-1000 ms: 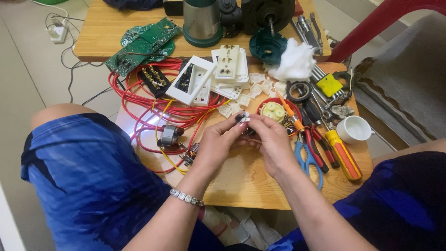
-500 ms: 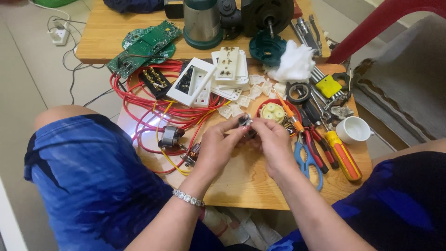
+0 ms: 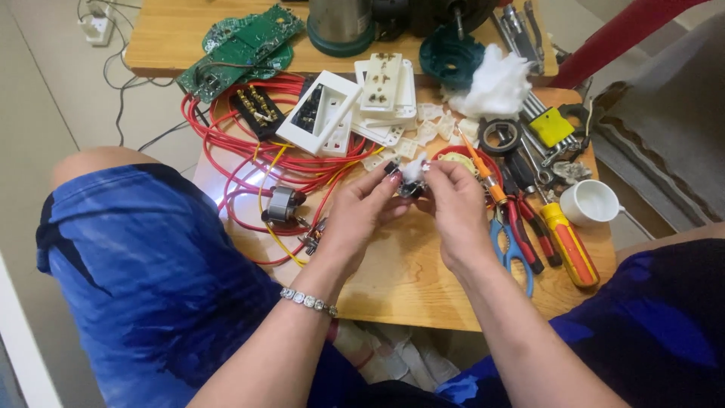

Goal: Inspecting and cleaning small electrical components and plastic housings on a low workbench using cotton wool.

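Both my hands meet over the middle of a small wooden table (image 3: 408,279). My left hand (image 3: 359,215) and my right hand (image 3: 457,208) together pinch a small dark part (image 3: 411,187) with a tuft of white cotton on it. The fingertips of both hands close around it, so most of the part is hidden. A red dish with a pale gear piece (image 3: 453,159) lies just behind my right hand. A small motor (image 3: 282,205) on red and yellow wires (image 3: 242,151) sits left of my left hand.
White socket plates (image 3: 355,106) and green circuit boards (image 3: 242,49) lie at the back. A wad of white cotton (image 3: 495,83), tape roll (image 3: 500,136), screwdrivers (image 3: 563,242), blue-handled scissors (image 3: 510,245) and a white cup (image 3: 593,202) crowd the right side. My knees flank the table.
Both hands have lifted slightly and moved away from me with the small part. A white cotton tuft now shows at my fingertips. The camera tilted, shifting the scene up.
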